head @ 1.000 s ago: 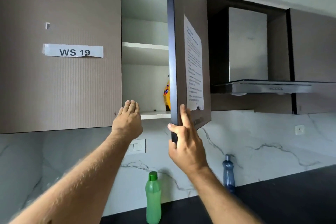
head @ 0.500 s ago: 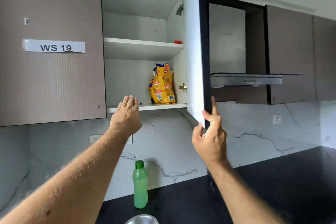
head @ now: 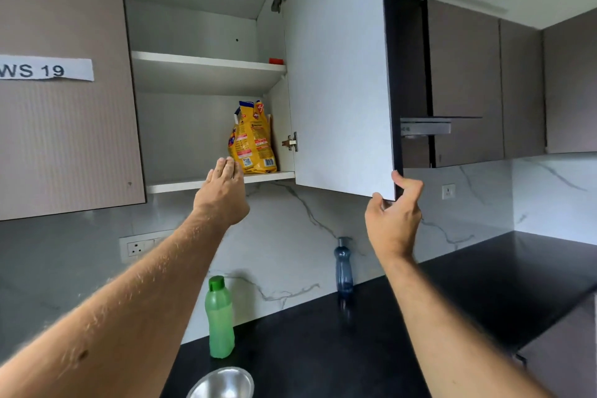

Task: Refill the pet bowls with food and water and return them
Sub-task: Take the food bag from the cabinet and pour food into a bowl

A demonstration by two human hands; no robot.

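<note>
Closed cabinet door at far left carries a paper label (head: 45, 69) reading "WS 19". Left hand (head: 223, 195) raised toward the lower shelf (head: 181, 186), fingers straight and together, holding nothing, tips just short of the food bag (head: 252, 139). Bag: yellow, red and blue print, barcode near bottom, top crumpled; stands upright at the shelf's right end against the cabinet side. Green bottle (head: 220, 317) on the black counter (head: 452, 300) near its back edge; steel bowl (head: 223, 383) at the front edge, partly cut off. Blue bottle (head: 343, 266) against the backsplash. Right hand (head: 394, 220) pinches the open door (head: 339, 74) at its lower corner, thumb and fingers curled around the edge.
</note>
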